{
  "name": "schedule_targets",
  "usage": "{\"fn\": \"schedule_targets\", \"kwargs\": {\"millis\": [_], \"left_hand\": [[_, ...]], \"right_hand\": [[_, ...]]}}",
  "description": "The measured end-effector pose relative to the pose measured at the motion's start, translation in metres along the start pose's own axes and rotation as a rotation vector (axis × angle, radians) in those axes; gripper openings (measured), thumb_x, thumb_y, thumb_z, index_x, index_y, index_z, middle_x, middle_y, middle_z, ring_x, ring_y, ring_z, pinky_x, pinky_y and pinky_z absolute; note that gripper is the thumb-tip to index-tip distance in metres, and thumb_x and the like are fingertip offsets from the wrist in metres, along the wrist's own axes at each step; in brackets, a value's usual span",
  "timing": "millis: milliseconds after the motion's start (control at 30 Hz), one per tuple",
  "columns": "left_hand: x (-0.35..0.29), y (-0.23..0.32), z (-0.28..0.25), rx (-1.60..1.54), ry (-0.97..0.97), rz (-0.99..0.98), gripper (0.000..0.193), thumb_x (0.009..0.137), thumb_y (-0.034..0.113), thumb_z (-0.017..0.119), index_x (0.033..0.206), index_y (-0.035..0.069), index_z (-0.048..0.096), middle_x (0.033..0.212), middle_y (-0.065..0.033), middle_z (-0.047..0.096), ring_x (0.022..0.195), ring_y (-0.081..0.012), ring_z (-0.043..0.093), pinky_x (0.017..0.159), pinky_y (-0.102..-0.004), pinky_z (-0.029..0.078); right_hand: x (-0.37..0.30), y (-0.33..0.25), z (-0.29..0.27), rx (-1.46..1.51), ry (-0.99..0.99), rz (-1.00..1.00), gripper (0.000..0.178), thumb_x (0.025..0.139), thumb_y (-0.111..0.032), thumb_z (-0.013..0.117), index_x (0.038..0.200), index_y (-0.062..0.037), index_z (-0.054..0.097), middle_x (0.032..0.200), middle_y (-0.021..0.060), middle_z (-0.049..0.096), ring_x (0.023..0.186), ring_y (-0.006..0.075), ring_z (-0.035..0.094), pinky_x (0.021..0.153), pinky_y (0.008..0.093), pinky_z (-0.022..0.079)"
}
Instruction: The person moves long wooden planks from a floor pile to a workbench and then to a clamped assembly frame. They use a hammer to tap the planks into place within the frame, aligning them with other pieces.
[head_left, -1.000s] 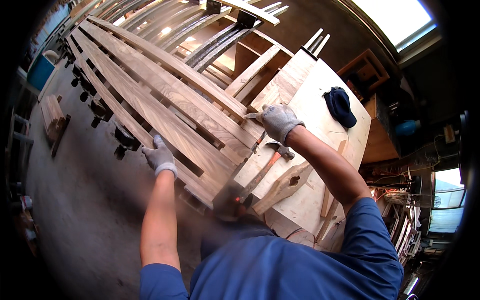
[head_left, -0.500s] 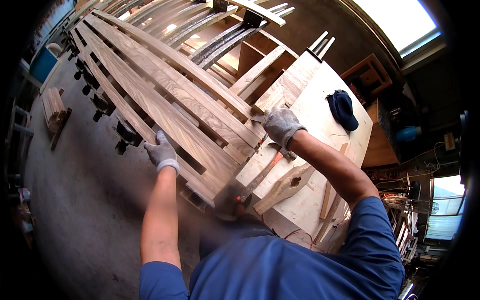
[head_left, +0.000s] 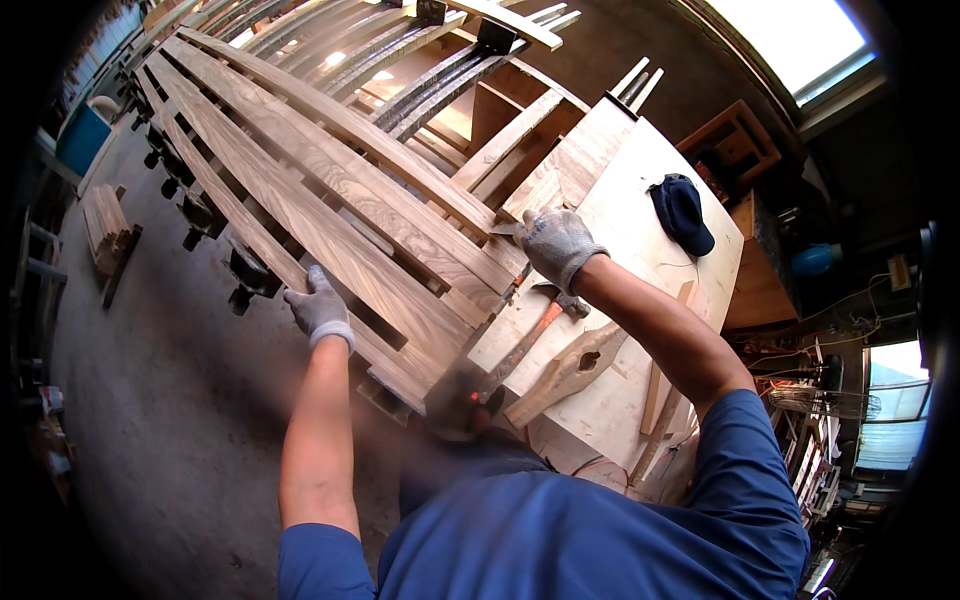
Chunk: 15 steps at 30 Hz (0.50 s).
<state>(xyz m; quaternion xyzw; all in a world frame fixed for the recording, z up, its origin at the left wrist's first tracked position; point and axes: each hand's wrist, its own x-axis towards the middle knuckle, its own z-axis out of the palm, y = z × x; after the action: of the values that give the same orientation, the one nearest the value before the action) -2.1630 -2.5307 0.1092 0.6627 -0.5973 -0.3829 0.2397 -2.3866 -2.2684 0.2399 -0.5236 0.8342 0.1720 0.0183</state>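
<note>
A long wooden frame of pale brown boards with gaps between them stretches from my body toward the far left. My gloved left hand grips the outer left rail near its close end. My gloved right hand is closed around a tool, with a thin flat metal blade like a putty knife's showing at its left. Its handle is hidden in the fist. The blade is by the right end of the frame, beside a wide wooden panel.
On the pale worktable at right lie a hammer, a shaped wooden block and a dark blue cap. Black clamps line the frame's left side. A bundle of wood strips stands on the floor at left.
The view has shifted slightly, so the whole scene sits a little further left. Both hands keep their holds, with the right hand's blade still by the frame's end.
</note>
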Motion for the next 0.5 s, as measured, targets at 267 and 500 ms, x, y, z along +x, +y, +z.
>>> {"fn": "schedule_targets", "kwargs": {"millis": [267, 500], "left_hand": [[0.005, -0.007, 0.006, 0.028, 0.083, 0.061, 0.073, 0.099, 0.046, 0.063, 0.138, -0.012, 0.042, 0.13, -0.0361, 0.059, 0.118, -0.0478, 0.063, 0.101, -0.0481, 0.051], [-0.001, 0.0, 0.003, 0.015, 0.046, 0.031, 0.077, 0.099, 0.047, 0.063, 0.142, -0.012, 0.039, 0.136, -0.0362, 0.055, 0.123, -0.0475, 0.059, 0.105, -0.0471, 0.048]], "right_hand": [[0.01, 0.008, 0.015, -0.01, -0.044, -0.071, 0.023, 0.095, -0.016, 0.056, 0.098, -0.0052, 0.077, 0.101, 0.0156, 0.074, 0.094, 0.0345, 0.074, 0.076, 0.0449, 0.059], [0.017, 0.019, 0.022, 0.146, -0.105, 0.011, 0.023, 0.09, -0.016, 0.059, 0.095, -0.0014, 0.076, 0.088, 0.0221, 0.073, 0.082, 0.0395, 0.074, 0.075, 0.0466, 0.059]]}}
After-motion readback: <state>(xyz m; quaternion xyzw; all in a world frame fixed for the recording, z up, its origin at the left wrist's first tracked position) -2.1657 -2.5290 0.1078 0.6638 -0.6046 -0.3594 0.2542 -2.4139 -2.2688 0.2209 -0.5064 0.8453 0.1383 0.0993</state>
